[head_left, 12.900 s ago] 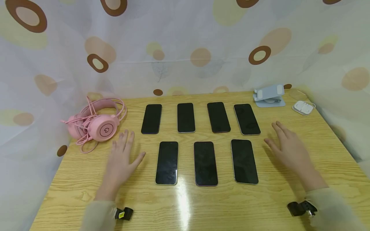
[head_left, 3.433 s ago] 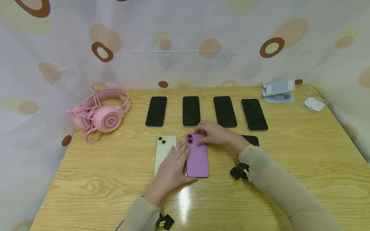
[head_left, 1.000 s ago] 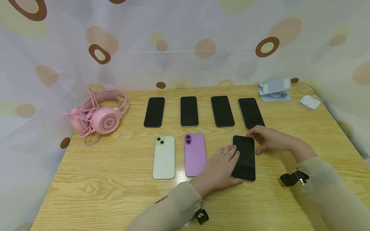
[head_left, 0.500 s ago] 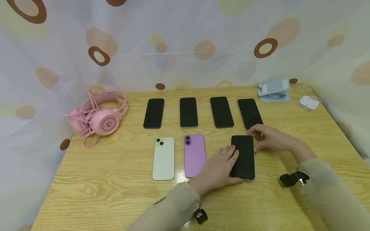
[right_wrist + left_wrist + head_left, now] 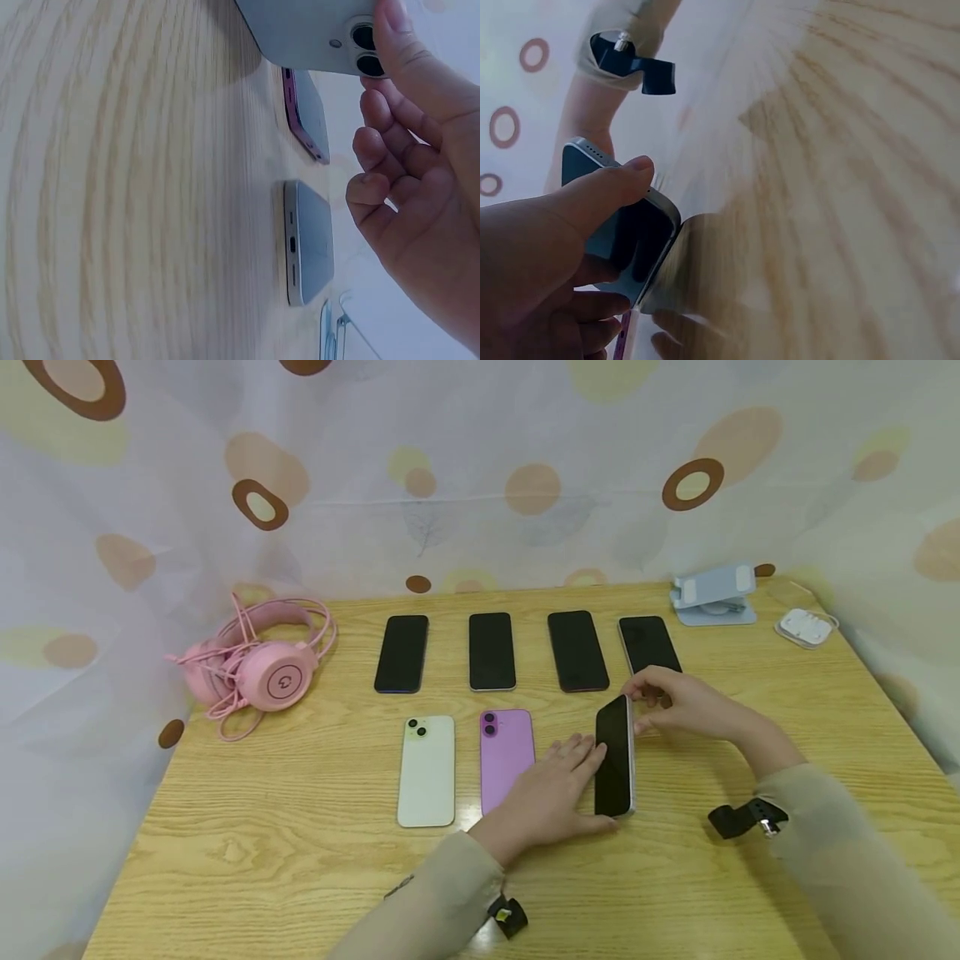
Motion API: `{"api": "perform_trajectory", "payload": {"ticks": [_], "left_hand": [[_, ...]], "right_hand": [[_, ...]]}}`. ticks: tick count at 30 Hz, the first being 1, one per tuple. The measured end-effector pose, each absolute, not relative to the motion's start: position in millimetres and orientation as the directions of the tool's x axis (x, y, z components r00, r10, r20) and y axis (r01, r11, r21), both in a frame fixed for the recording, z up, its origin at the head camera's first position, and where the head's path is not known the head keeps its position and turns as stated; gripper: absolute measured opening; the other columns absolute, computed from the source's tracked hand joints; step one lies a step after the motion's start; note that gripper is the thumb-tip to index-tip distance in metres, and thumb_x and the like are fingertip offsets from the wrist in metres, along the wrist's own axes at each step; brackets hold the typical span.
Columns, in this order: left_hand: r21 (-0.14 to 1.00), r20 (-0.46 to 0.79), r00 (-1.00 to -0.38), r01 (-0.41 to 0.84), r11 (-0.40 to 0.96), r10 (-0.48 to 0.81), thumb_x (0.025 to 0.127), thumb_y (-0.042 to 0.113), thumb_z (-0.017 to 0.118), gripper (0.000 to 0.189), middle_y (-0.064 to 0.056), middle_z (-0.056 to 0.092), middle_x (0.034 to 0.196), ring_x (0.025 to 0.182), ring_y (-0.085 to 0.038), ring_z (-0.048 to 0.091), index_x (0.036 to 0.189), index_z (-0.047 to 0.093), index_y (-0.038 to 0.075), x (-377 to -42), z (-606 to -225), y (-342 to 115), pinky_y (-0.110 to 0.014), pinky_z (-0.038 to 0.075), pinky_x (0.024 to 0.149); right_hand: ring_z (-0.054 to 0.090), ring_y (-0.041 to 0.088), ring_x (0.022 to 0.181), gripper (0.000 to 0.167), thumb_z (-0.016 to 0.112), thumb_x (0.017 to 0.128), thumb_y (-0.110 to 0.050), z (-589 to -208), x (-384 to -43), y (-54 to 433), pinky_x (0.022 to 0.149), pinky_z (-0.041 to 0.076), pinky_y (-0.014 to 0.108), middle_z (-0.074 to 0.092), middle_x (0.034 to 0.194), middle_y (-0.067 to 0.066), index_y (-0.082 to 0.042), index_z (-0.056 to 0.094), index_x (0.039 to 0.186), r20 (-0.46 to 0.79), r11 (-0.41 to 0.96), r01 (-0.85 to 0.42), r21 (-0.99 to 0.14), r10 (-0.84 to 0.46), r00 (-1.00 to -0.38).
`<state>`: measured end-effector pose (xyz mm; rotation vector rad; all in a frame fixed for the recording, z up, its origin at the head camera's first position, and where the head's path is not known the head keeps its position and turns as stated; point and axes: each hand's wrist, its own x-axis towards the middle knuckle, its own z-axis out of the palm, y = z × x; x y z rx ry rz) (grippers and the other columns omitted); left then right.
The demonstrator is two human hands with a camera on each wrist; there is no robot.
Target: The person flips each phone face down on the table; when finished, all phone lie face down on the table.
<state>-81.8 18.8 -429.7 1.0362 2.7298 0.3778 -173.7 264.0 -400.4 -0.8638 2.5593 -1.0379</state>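
Note:
A smartphone [image 5: 613, 760] with a black screen stands tilted on its left long edge at the right of the front row. My right hand [image 5: 693, 710] pinches its top right corner and holds that side raised. In the right wrist view its pale back [image 5: 300, 34] shows, with the thumb beside two camera lenses [image 5: 365, 51]. My left hand [image 5: 551, 793] holds its lower left part, thumb across the bottom edge and fingertips at the left edge. Left of it, a purple smartphone [image 5: 506, 752], partly under my left wrist, and a pale green smartphone [image 5: 426, 772] lie back up.
Behind is a row of black-screened smartphones, screens up, among them one [image 5: 402, 653] at the left and one [image 5: 648, 643] close behind my right hand. Pink headphones [image 5: 273, 672] lie at the left. A light blue phone stand [image 5: 714, 596] and white earphones [image 5: 806, 627] sit back right.
The right smartphone has gone from flat to tilted, its right side lifted, my right hand moving left with it. Earlier, the pale green and purple smartphones were turned from screen up to back up.

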Motion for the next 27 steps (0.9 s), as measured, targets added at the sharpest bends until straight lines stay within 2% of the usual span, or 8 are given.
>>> {"api": "perform_trajectory", "payload": {"ticks": [6,10,13,16,23,27], "left_hand": [[0.324,0.003,-0.759,0.616,0.718,0.651,0.079,0.065,0.063,0.104,-0.011,0.019,0.157,0.145,-0.022,0.012,0.153,0.018,0.007,-82,-430,10,-0.033,0.01,0.117],[0.25,0.131,-0.742,0.666,0.703,0.657,0.074,0.064,0.07,0.116,-0.013,0.011,0.159,0.145,-0.023,0.006,0.153,0.01,0.004,-82,-428,5,-0.035,0.009,0.118],[0.178,0.168,-0.728,0.686,0.706,0.665,0.072,0.064,0.071,0.118,-0.012,0.005,0.159,0.145,-0.023,0.0,0.154,0.01,0.006,-80,-424,3,-0.036,0.007,0.118],[0.129,0.167,-0.724,0.689,0.713,0.669,0.072,0.065,0.07,0.116,-0.012,0.008,0.159,0.145,-0.023,0.0,0.153,0.012,0.006,-79,-421,1,-0.036,0.007,0.118],[0.04,0.188,-0.724,0.681,0.731,0.664,0.074,0.07,0.065,0.11,-0.012,0.025,0.155,0.144,-0.024,0.013,0.15,0.025,0.001,-80,-423,0,-0.036,0.009,0.118],[0.038,0.114,-0.748,0.661,0.75,0.653,0.074,0.07,0.064,0.106,-0.01,0.031,0.153,0.144,-0.023,0.018,0.148,0.031,0.002,-80,-427,2,-0.034,0.008,0.118]], "right_hand": [[0.045,0.021,0.081,0.04,0.078,0.079,-0.019,-402,-175,249,0.062,0.041,0.024,0.055,0.099,0.009,-0.009,0.059,0.112,0.011,0.564,-0.433,-0.704,-0.601,-0.799],[0.045,0.022,0.082,0.041,0.079,0.078,-0.022,-404,-177,240,0.062,0.04,0.025,0.053,0.097,0.009,-0.011,0.059,0.112,0.002,0.573,-0.426,-0.7,-0.596,-0.803],[0.046,0.021,0.084,0.041,0.08,0.078,-0.021,-405,-179,233,0.063,0.04,0.025,0.053,0.098,0.009,-0.011,0.059,0.112,-0.002,0.577,-0.428,-0.696,-0.596,-0.803],[0.046,0.021,0.085,0.04,0.079,0.078,-0.019,-406,-181,227,0.064,0.04,0.027,0.053,0.097,0.009,-0.01,0.058,0.111,0.001,0.571,-0.433,-0.697,-0.603,-0.797],[0.047,0.02,0.087,0.041,0.079,0.078,-0.017,-414,-186,224,0.071,0.045,0.032,0.055,0.098,0.006,-0.008,0.06,0.113,-0.045,0.591,-0.375,-0.715,-0.573,-0.818],[0.047,0.019,0.085,0.043,0.079,0.078,-0.018,-424,-188,222,0.073,0.046,0.032,0.055,0.098,0.003,-0.007,0.061,0.115,-0.117,0.631,-0.364,-0.686,-0.588,-0.8]]}}
